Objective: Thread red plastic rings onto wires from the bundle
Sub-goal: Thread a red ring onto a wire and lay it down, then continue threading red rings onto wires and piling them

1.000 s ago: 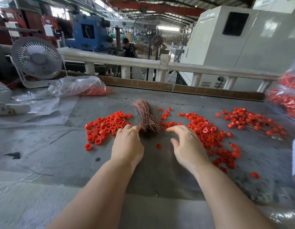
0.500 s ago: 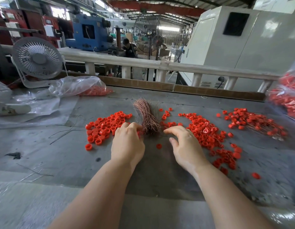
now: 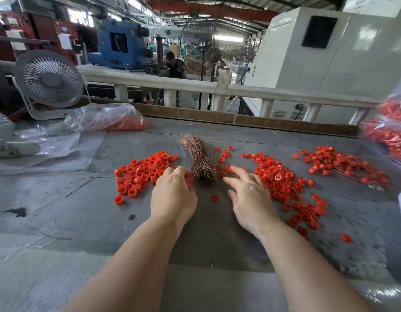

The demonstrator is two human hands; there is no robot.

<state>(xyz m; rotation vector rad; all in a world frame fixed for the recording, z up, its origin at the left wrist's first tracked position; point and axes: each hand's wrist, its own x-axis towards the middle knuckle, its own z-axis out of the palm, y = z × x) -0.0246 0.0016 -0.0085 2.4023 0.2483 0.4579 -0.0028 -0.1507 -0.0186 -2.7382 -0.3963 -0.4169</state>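
Right hand (image 3: 251,199) edged left, fingers spread, empty | left hand (image 3: 173,197) at wire bundle (image 3: 199,161), fingertips hidden, grip unclear

You face a white-painted railing (image 3: 217,87); beyond stand a blue machine (image 3: 118,45) and white metal cabinet (image 3: 330,55), under daylit red roof beams (image 3: 213,10).

Two bare forearms in view, no sleeves. Left hand (image 3: 172,197) and right hand (image 3: 251,203) ungloved. No rings, watch or wristband. Fingernails short, unpainted where visible.
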